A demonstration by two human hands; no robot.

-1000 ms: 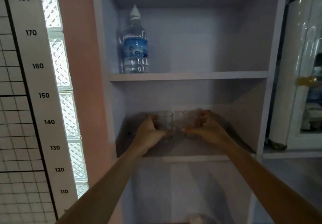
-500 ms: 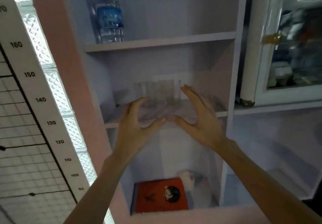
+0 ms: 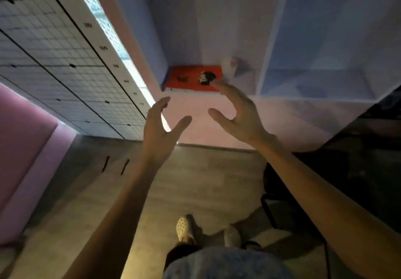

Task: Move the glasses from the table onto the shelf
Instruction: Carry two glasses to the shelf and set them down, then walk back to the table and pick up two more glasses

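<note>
My left hand (image 3: 159,133) and my right hand (image 3: 237,113) hang side by side in the air with fingers spread, and neither holds anything. They are in front of the lowest part of the pale shelf unit (image 3: 217,29), above the floor. No glasses show in this view; the shelf board that bore them is out of frame above. The table is not in view either.
A red box (image 3: 191,79) with a dark figure lies in the shelf unit's bottom compartment, a pale object (image 3: 227,66) beside it. A height chart (image 3: 71,46) covers the left wall. A dark chair (image 3: 351,170) stands at right. My feet (image 3: 184,228) are on the wooden floor.
My hands let go of the two glasses on the shelf board and drew back, open. The view has tilted far down, from the shelf to the floor.
</note>
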